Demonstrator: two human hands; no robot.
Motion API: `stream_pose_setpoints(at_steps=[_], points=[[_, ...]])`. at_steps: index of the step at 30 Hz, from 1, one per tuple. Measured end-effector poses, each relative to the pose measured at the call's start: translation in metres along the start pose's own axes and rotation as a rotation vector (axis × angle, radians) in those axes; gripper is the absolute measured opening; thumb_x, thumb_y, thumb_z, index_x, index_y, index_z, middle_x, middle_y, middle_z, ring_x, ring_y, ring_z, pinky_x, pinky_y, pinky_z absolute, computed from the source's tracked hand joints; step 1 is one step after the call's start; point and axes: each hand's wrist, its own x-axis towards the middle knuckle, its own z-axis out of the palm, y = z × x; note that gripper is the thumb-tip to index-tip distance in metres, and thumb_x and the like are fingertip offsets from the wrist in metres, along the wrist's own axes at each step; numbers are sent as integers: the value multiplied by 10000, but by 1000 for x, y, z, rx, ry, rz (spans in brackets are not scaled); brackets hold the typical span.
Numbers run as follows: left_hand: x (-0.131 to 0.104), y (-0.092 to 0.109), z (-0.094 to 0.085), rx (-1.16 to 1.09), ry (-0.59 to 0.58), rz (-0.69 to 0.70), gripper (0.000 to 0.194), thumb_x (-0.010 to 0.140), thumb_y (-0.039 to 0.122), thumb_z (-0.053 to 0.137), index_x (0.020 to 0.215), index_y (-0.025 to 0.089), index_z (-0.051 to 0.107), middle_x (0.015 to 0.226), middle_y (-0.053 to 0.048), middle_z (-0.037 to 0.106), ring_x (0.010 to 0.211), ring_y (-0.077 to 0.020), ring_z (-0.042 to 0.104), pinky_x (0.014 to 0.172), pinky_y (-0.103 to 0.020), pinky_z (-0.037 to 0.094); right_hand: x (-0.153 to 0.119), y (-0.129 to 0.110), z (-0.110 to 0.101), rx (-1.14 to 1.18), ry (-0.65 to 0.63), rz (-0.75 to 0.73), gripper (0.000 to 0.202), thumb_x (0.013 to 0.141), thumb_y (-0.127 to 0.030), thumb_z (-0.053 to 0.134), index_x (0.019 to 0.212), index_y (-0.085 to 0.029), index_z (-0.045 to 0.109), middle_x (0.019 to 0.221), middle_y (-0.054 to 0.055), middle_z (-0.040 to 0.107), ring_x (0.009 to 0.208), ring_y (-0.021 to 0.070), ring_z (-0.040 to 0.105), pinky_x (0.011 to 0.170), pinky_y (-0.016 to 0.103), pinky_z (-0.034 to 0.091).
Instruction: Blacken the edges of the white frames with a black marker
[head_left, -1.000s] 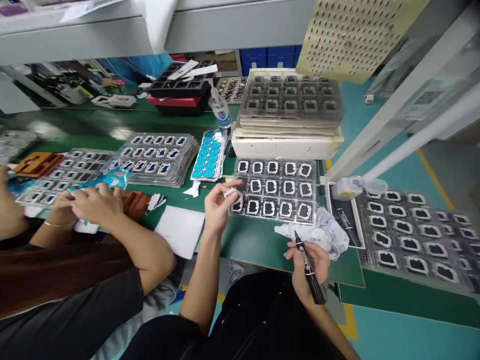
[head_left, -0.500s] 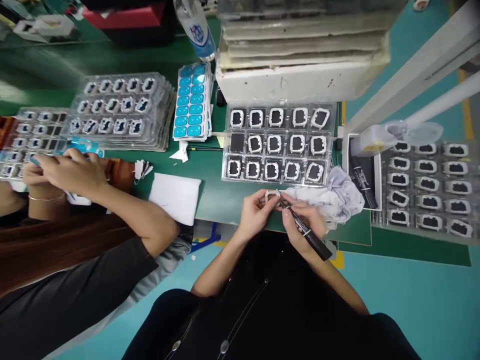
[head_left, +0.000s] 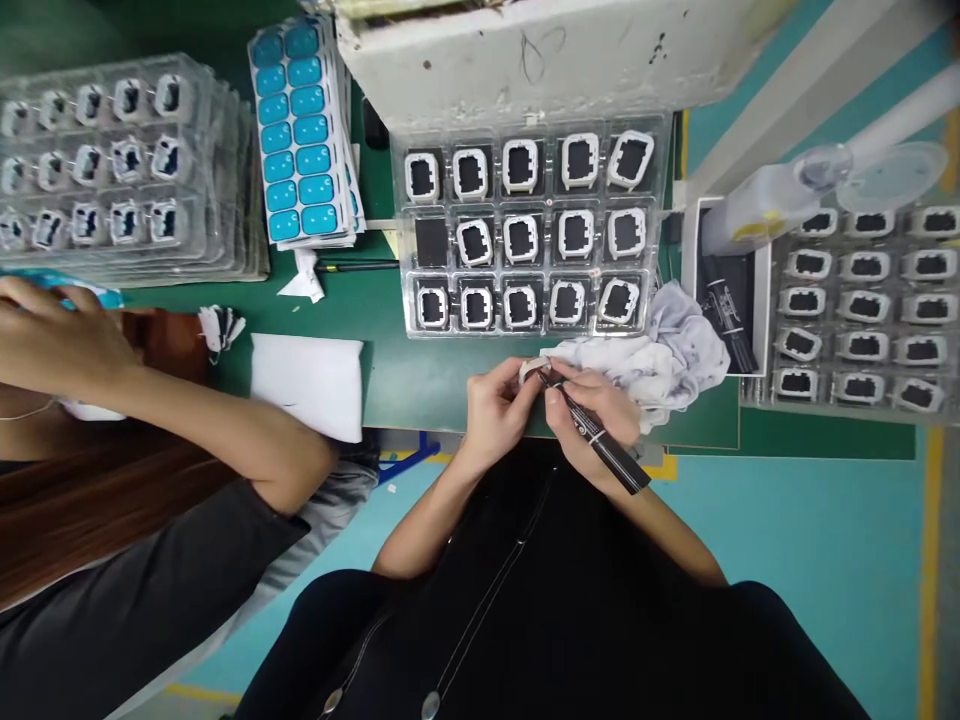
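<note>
Pinched in my left hand [head_left: 496, 408] is a small white plastic frame [head_left: 534, 368], partly covered by my fingers. My right hand [head_left: 596, 410] grips a black marker pen [head_left: 611, 455], its tip against the frame. The marker slants down to the right, its back end pointing toward my body. Just beyond my hands lies a clear plastic tray [head_left: 525, 325] holding rows of similar white frames; one pocket [head_left: 431, 243] at its left side has no frame in it. A crumpled stained white cloth [head_left: 660, 350] rests beside my right hand.
A small box [head_left: 761, 300] with markers and a plastic bottle [head_left: 750, 205] stands right, near another filled tray [head_left: 862, 300]. Leftward are a white cloth [head_left: 307, 385], blue sticker sheets [head_left: 304, 130] and stacked trays [head_left: 217, 190]. A co-worker's arm [head_left: 202, 410] reaches in from the left.
The view has shifted, moving the bench items up and left in the picture. The frame appears tilted more edge-on between my fingers; both hands keep their holds.
</note>
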Motion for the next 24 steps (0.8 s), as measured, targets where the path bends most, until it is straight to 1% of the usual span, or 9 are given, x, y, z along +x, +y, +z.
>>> stream_pose_setpoints(at_steps=[7,12,18,21,24], points=[[0,-2,2,28,-2,49,292,1083,451,729,1053,184,844,784,2,721,643,-108,532,625,-226,449,2,0,0,9,11,-11,252,961,-64,810,1104,-249,717,989,24,818,1071,295,878,893,418,782],[1,-1,2,34,7,89,264,1085,423,732,1066,187,848,779,14,726,620,-90,502,604,-203,432,1,0,0,9,17,4,257,969,-67,803,1115,-260,718,995,22,824,1064,291,878,883,424,783],[0,-2,3,63,13,87,294,1085,447,722,1059,182,847,789,5,740,632,-96,520,610,-200,451,0,-1,0,-18,11,21,237,978,-74,796,1107,-254,714,1010,35,828,1070,291,877,873,415,777],[1,-2,3,76,20,99,292,1085,438,718,1034,177,841,766,9,723,623,-94,512,598,-198,443,-1,0,1,-22,19,16,234,980,-77,795,1104,-257,712,1010,36,828,1058,287,878,867,414,775],[1,-1,3,82,25,122,267,1083,410,719,1054,175,843,773,8,737,614,-88,520,590,-192,444,-1,2,2,-23,25,18,228,983,-88,791,1103,-265,712,1023,31,835,1053,287,879,870,423,778]])
